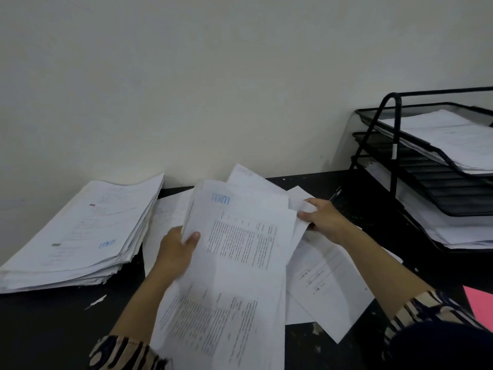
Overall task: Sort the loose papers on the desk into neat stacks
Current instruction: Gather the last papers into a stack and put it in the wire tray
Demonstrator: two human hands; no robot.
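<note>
At the centre of the frame the left hand (177, 252) holds a sheaf of printed papers (234, 263) by its left edge, thumb curled over the top sheet and the other fingers hidden beneath. The right hand (324, 216), centre right, pinches the corner of a sheet (301, 209) between thumb and curled fingers. More loose sheets (325, 287) lie spread on the black desk (53, 329) under and beside the sheaf, lower right. A thick stack (80, 236) sits at middle left against the wall. A black tiered tray (426, 166) holding papers stands at right, a pen (335, 194) just beside it, and something pink (480, 305) shows at the right edge
</note>
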